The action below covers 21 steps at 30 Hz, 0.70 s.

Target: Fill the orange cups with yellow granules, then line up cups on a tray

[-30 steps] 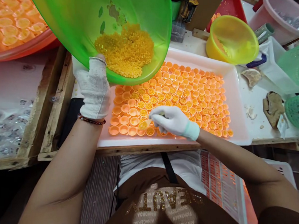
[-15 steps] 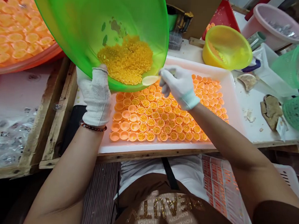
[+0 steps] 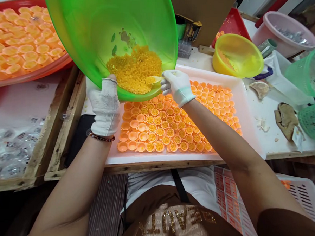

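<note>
My gloved left hand (image 3: 103, 103) grips the rim of a large green basin (image 3: 80, 33), thumb inside, and holds it tilted toward me. Yellow beads (image 3: 139, 69) lie heaped in its lower side. Between the pinched fingers of my gloved right hand (image 3: 177, 84) is a small pale spoon (image 3: 154, 80), its tip in the beads. Below stands a white tray (image 3: 251, 137) with rows of small orange cups (image 3: 169, 132). Many middle cups contain yellow beads; those at the left front look bare inside. The basin hides the tray's back left part.
A red basin (image 3: 30, 78) of larger orange cups stands at the left, above clear plastic pieces (image 3: 10, 149). At the right are a yellow bowl (image 3: 238, 55), a pink tub (image 3: 286, 33) and green baskets (image 3: 307, 74). A dark flat object (image 3: 79, 138) lies beside the tray.
My right hand has moved left and slightly down, bringing the spoon from the basin's rim into the beads. The left hand still holds the basin; the whole view has shifted a little.
</note>
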### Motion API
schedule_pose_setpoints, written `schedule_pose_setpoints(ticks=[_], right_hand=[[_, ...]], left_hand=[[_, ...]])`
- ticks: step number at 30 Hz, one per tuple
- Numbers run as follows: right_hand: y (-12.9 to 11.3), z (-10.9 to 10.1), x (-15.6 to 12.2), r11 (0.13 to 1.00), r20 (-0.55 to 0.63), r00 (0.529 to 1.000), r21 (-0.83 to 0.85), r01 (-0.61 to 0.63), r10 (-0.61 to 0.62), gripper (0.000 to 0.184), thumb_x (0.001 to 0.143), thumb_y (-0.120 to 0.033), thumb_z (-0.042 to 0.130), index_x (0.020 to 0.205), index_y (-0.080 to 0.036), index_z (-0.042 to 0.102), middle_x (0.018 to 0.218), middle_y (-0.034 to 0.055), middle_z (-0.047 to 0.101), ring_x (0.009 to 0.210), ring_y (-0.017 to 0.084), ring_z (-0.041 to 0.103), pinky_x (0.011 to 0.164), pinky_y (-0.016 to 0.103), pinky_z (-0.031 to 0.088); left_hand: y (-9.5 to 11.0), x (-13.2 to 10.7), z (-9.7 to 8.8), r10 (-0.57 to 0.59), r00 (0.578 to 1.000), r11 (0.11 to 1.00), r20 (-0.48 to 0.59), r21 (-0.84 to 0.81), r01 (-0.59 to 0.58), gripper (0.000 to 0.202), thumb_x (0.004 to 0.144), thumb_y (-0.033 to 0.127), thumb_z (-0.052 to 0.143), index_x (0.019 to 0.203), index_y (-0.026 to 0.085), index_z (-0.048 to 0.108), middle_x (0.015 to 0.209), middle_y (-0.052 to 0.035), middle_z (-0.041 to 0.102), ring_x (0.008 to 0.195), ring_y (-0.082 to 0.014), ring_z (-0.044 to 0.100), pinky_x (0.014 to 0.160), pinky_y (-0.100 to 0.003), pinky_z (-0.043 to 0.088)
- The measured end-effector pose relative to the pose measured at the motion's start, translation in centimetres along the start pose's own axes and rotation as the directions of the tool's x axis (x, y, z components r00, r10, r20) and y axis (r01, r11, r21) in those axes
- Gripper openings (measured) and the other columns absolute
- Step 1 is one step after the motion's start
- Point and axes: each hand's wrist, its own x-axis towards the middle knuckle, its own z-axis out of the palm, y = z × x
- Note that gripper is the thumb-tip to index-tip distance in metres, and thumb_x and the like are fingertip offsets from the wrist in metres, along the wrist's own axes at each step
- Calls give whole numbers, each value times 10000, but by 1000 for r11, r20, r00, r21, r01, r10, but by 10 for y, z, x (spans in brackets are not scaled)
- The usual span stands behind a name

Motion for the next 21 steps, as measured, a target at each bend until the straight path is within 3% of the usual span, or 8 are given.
schedule_pose_setpoints(ticks=[5,9,11,14,16,18,19,21], right_hand=[[9,-22,-40,999,162,986,12,-48,45,160,970,-332,625,886,-207,571,702,-20,580,518,79,526,450,217,447],[30,-24,-82,989,330,933,-32,-144,147,191,916,-375,668,897,-192,617,720,1,626,500,91,540,414,239,450],[39,-20,-98,985,367,916,-112,-130,162,182,912,-371,644,913,-190,622,711,3,640,491,100,554,407,246,446],[47,-14,-113,946,437,899,-287,151,-10,143,926,-318,579,886,-191,632,709,5,649,568,115,594,513,258,483],[49,-11,-119,830,525,828,-360,425,-196,161,927,-279,548,820,-190,631,740,16,660,669,130,613,648,288,510],[47,-10,-122,742,557,781,-389,546,-283,187,928,-266,537,778,-190,619,746,20,660,710,140,614,712,310,508],[45,-11,-122,756,532,802,-399,519,-270,188,933,-275,535,788,-191,620,728,17,653,687,138,610,687,306,506],[38,-15,-120,859,426,890,-380,342,-166,176,945,-313,544,846,-194,627,692,8,640,592,124,591,568,281,488]], left_hand=[[-1,-1,-1,-12,1000,1000,-7,6,12,179,754,277,694,868,237,562,976,-24,695,992,-212,689,956,-408,568],[-5,0,0,-13,1000,1000,-13,28,13,123,801,242,656,871,232,556,910,-25,668,986,-193,687,948,-365,573],[-7,0,-1,-4,1000,999,-18,44,5,91,808,224,623,870,232,557,903,-21,659,990,-176,684,936,-341,579],[-9,1,-1,-6,1000,998,1,65,6,80,834,198,583,906,230,569,951,-21,676,980,-151,680,926,-314,582],[-8,1,-1,-17,1000,998,18,67,16,110,854,184,574,958,221,584,970,-28,684,983,-147,682,922,-309,583],[-6,1,-1,-25,999,998,27,64,23,149,868,160,557,1001,219,589,972,-29,689,1010,-144,684,937,-300,578],[-6,1,-1,-26,999,998,28,64,24,163,869,147,547,1006,224,588,971,-26,691,1020,-140,685,946,-294,574],[-6,1,0,-25,999,998,22,54,24,162,857,134,540,978,232,580,980,-22,698,1021,-141,690,945,-292,575]])
